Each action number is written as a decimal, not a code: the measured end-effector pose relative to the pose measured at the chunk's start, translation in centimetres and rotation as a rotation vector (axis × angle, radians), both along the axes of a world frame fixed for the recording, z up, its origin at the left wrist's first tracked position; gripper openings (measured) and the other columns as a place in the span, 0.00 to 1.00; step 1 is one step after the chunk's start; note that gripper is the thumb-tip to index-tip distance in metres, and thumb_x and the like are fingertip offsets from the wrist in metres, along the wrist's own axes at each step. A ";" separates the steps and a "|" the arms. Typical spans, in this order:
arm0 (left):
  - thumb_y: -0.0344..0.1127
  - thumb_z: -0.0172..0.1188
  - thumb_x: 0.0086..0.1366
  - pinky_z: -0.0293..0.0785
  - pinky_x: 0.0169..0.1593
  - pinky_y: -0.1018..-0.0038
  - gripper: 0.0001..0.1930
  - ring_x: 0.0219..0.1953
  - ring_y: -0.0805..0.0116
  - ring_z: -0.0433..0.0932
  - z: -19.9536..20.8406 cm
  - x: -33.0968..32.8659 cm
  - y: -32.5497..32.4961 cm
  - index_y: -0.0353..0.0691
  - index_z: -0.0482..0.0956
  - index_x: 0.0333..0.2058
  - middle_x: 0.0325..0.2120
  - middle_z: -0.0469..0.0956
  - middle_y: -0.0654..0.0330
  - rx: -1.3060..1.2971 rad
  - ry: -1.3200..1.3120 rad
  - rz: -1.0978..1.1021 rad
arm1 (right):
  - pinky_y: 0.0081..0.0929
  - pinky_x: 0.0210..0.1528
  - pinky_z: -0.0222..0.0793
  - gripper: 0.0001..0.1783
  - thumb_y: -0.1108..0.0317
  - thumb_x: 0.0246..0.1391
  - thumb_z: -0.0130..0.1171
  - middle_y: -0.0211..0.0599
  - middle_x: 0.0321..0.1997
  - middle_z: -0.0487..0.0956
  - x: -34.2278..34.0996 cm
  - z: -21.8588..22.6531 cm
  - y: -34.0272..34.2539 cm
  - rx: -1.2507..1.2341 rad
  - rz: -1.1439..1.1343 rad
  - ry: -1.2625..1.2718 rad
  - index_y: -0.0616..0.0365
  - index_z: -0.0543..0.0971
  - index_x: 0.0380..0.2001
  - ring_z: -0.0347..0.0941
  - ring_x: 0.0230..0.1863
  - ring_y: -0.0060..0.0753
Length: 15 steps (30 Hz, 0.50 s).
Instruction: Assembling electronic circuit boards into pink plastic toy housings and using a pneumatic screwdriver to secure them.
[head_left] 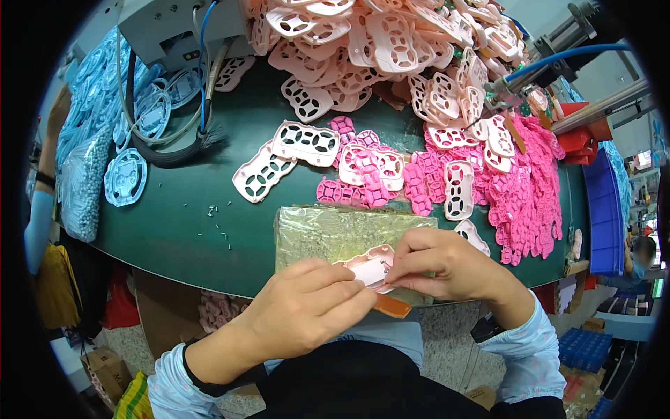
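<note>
A pale pink plastic shell (pixel 368 271), hollow side up, is held tilted over the near edge of a yellowish block wrapped in clear film (pixel 328 234). My left hand (pixel 300 307) grips the shell's left end, its fingers closed around the rim. At the shell's right end my right hand (pixel 450 264) has thumb and fingertips pinched together. Small dark bits show by those fingertips, but whatever the pinch holds is too small to name. An orange flat piece (pixel 393 306) sticks out just below the shell.
Pink shells (pixel 391 42) are heaped at the back, bright pink pieces (pixel 523 188) at right. Two pale frames (pixel 305 143) lie beyond the block. Small metal pins (pixel 213 209) are scattered on the green table (pixel 174 237). A machine arm (pixel 544 66) reaches in at upper right. Another person's arm (pixel 45 188) is far left.
</note>
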<state>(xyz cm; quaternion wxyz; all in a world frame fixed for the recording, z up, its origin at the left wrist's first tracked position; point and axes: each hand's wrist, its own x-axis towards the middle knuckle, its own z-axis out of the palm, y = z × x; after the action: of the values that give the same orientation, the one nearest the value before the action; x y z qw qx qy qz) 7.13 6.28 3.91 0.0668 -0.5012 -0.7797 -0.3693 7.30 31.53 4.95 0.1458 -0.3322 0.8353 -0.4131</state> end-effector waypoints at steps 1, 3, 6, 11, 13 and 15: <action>0.32 0.60 0.50 0.74 0.38 0.71 0.11 0.39 0.66 0.79 0.2 0.0 0.1 0.39 0.76 0.34 0.33 0.78 0.60 -0.031 0.038 -0.028 | 0.35 0.36 0.70 0.07 0.73 0.44 0.66 0.37 0.32 0.74 -0.1 0.2 0.0 0.028 0.000 -0.019 0.56 0.80 0.30 0.73 0.35 0.43; 0.33 0.59 0.50 0.73 0.38 0.73 0.09 0.44 0.67 0.77 0.0 0.0 -0.1 0.41 0.74 0.32 0.38 0.77 0.61 -0.124 0.069 -0.091 | 0.36 0.35 0.70 0.07 0.74 0.45 0.65 0.38 0.32 0.74 -0.2 0.3 -0.3 0.041 0.000 -0.030 0.56 0.79 0.30 0.73 0.34 0.45; 0.33 0.59 0.50 0.73 0.39 0.74 0.10 0.44 0.67 0.75 -0.5 0.1 -0.2 0.41 0.73 0.32 0.38 0.76 0.62 -0.159 0.068 -0.106 | 0.38 0.35 0.70 0.07 0.74 0.45 0.64 0.39 0.31 0.74 -0.4 0.5 -0.5 0.064 0.006 -0.052 0.57 0.78 0.30 0.73 0.34 0.47; 0.33 0.58 0.51 0.71 0.42 0.75 0.10 0.42 0.68 0.74 -0.2 -0.2 0.2 0.41 0.72 0.33 0.35 0.75 0.63 -0.181 0.084 -0.157 | 0.41 0.36 0.70 0.08 0.74 0.47 0.63 0.41 0.30 0.73 -0.5 1.2 -1.1 0.122 0.044 -0.056 0.59 0.76 0.32 0.74 0.33 0.51; 0.33 0.58 0.51 0.71 0.42 0.75 0.10 0.41 0.69 0.74 -0.2 -0.2 0.2 0.41 0.72 0.33 0.34 0.74 0.63 -0.173 0.094 -0.172 | 0.43 0.36 0.71 0.10 0.74 0.48 0.60 0.44 0.31 0.73 -0.4 1.5 -1.9 0.171 -0.007 -0.027 0.61 0.72 0.34 0.74 0.33 0.52; 0.33 0.60 0.52 0.75 0.43 0.72 0.10 0.46 0.66 0.76 0.0 0.1 0.2 0.41 0.75 0.34 0.43 0.77 0.61 -0.243 0.054 -0.195 | 0.43 0.35 0.72 0.11 0.74 0.48 0.59 0.44 0.32 0.72 0.0 2.1 -2.7 0.276 -0.041 0.024 0.61 0.71 0.35 0.74 0.33 0.52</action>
<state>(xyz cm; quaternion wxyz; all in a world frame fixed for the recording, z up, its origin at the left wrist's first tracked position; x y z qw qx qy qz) 7.18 6.46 3.87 -0.0097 -0.5885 -0.7644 -0.2633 7.31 28.81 7.01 0.1718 -0.2969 0.8924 -0.2931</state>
